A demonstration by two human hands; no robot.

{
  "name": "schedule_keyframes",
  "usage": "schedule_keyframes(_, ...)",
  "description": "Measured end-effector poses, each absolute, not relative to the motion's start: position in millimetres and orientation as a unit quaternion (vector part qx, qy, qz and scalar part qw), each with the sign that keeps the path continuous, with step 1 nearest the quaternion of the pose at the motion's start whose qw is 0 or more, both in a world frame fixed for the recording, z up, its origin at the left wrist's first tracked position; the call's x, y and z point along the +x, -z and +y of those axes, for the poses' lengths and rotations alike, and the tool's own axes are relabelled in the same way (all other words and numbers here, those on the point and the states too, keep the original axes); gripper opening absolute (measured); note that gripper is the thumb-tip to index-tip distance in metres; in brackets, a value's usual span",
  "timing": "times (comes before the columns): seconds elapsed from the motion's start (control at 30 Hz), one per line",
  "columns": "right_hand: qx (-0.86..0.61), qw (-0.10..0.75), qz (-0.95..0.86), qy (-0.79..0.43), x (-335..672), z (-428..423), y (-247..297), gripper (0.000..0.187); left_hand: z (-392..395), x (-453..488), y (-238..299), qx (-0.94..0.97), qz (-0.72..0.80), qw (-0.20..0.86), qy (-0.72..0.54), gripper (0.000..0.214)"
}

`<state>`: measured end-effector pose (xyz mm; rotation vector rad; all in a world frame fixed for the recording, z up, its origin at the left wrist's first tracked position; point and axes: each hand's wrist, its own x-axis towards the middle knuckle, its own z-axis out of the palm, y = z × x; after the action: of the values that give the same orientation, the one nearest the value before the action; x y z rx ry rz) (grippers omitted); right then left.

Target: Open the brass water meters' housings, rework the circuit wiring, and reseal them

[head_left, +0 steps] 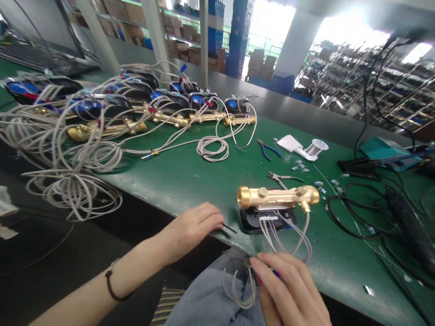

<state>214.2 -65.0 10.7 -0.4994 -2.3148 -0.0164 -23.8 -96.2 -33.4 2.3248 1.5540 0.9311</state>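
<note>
A brass meter body [277,196] with a black housing [253,221] lies on the green table [190,176] near its front edge. Grey wires [285,231] run from it toward me. My right hand [288,290] is closed on these wires at the table's edge, and a loose coil [238,285] of them hangs over my lap. My left hand [195,226] rests on the table's edge to the left of the meter, pinching a thin black piece [227,227] in its fingertips.
A row of several brass meters [204,117] with tangled grey cables [68,172] fills the table's left. Blue-handled pliers [268,149], cutters [282,178], a solder spool [317,147] and small clipped bits lie behind the meter. Black cables [360,213] and a black tool [408,226] lie on the right.
</note>
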Motion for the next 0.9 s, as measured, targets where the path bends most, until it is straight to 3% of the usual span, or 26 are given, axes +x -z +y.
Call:
schedule_keyframes(0.13, -0.226, 0.411, -0.880, -0.073, 202, -70, -8, 0.016, -123, 20, 29, 0.664, 0.506, 0.156, -0.528, 0.010)
schedule_keyframes(0.3, -0.246, 0.428, -0.863, -0.109, 201, -70, -11, 0.014, -134, 65, 28, 0.554, 0.533, 0.237, -0.594, 0.009)
schedule_keyframes(0.47, -0.214, 0.407, -0.886, -0.059, 217, -58, -17, 0.012, -127, 70, 26, 0.579, 0.534, 0.202, -0.582, 0.014)
schedule_keyframes(0.7, -0.215, 0.371, -0.899, 0.086, 230, -46, -13, 0.024, -116, 67, 10, 0.661, 0.507, 0.027, -0.553, 0.014)
schedule_keyframes(0.9, -0.191, 0.338, -0.913, 0.123, 237, -36, -6, 0.031, -105, 62, 26, 0.714, 0.492, -0.012, -0.498, 0.024)
